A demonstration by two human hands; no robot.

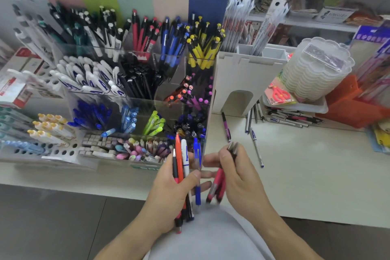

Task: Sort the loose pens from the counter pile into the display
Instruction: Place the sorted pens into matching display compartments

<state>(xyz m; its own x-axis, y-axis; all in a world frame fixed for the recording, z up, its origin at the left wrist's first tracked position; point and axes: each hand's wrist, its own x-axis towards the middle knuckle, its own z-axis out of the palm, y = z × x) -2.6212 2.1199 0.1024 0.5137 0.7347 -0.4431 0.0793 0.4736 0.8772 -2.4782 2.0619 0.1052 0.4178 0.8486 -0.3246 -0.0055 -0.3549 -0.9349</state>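
1. Fingers first: the left hand (168, 192) was curled round a mixed bundle of pens (183, 175), thumb clamped across the barrels. An orange one, a white one and a blue one stood out at the top.
2. The right hand (236, 175) pinched a few pink-red pens (217, 188), tips pointing down and blurred. Their dark caps poked out above the knuckles.
3. The two hands were just beside each other, over the counter (306, 175) edge, with the right fingertips reaching toward the left bundle.
4. My read of the step: sorting by kind in hand, with the pink-red ones split off from the mix and not yet placed.
5. Further out, the clear display (147, 91) stood directly behind the hands, its compartments packed by colour: red, blue and yellow at the back, pink and purple lower right.
6. Loose pens remained on the counter: a purple pen (226, 126), a white pen (256, 148), and a pile (291, 118) by a white tray to the right.
7. The next move called for finding the matching compartment and lowering the pink-red ones in tip-first without knocking their neighbours. Which slot matched, I couldn't tell.
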